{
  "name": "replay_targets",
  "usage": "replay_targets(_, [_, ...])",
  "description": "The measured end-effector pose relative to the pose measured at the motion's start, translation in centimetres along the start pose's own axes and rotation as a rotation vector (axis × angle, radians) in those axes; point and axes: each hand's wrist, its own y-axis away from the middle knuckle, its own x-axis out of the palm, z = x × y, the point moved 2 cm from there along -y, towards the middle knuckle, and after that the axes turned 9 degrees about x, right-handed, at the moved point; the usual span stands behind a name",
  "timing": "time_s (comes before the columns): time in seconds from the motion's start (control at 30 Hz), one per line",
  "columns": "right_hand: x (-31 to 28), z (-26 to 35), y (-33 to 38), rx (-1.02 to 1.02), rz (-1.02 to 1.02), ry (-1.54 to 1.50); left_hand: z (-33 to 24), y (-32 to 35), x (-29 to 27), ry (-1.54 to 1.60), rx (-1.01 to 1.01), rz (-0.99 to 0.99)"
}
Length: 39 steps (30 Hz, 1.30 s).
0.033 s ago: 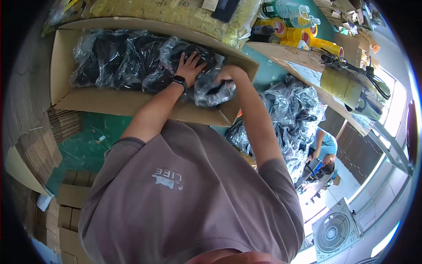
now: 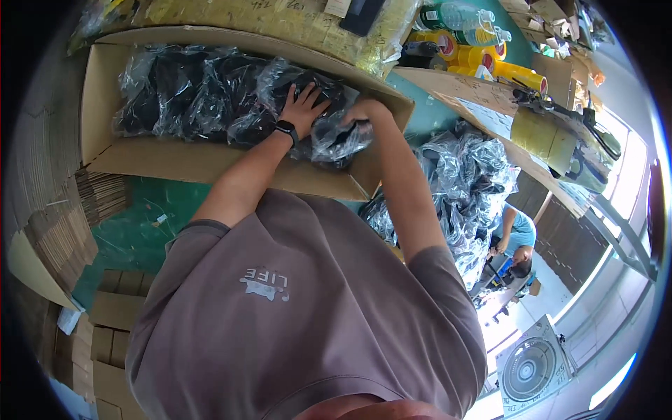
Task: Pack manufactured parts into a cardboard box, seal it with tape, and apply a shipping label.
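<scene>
A long open cardboard box (image 2: 266, 164) lies in front of me, holding several black items in clear plastic bags (image 2: 182, 91) packed in a row. My left hand (image 2: 303, 108), a dark watch on its wrist, rests spread on the bagged items toward the right part of the row. At the box's right end, my right hand (image 2: 365, 112) has its fingers curled onto another bagged black item (image 2: 339, 143). Its fingertips are partly hidden. What the black items are cannot be made out through the crinkled plastic.
A heap of similar bagged items (image 2: 465, 182) stands to the right of the box. Yellow tape rolls (image 2: 514, 73) and plastic bottles (image 2: 455, 17) sit at the back right. Flattened cardboard (image 2: 52, 231) stands at left. Another person (image 2: 518, 238) is farther right, near a fan (image 2: 528, 367).
The bagged item under my right hand has shifted slightly left and deeper into the box, the hand moving with it. My left hand stays spread in nearly the same place.
</scene>
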Motion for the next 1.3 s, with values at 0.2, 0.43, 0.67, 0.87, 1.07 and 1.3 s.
replay_targets(0.2, [5.6,0.0,-7.1,-0.055,-0.951,-0.277,1.9,1.9,-2.6,0.206,0.019,-0.149])
replay_targets(0.43, [12.8,4.2,-0.2,-0.283,-1.247,0.036,6.6,9.1,-9.0,0.120,-0.138,-0.299])
replay_targets(0.67, [10.6,2.9,1.5,-0.353,-1.162,0.008,7.9,6.7,-4.7,-0.003,-0.024,-0.232])
replay_targets(0.87, [10.3,3.2,13.6,-0.402,-1.340,-0.387,10.9,7.4,-1.9,0.003,-0.038,-0.155])
replay_targets(1.07, [13.3,-7.5,18.5,0.065,-1.499,-0.683,19.9,13.7,-9.7,-0.223,-0.475,-0.239])
replay_targets(1.3, [10.6,-3.6,10.4,-0.237,-0.752,-1.159,26.3,20.2,-9.0,-0.232,-0.420,-0.307])
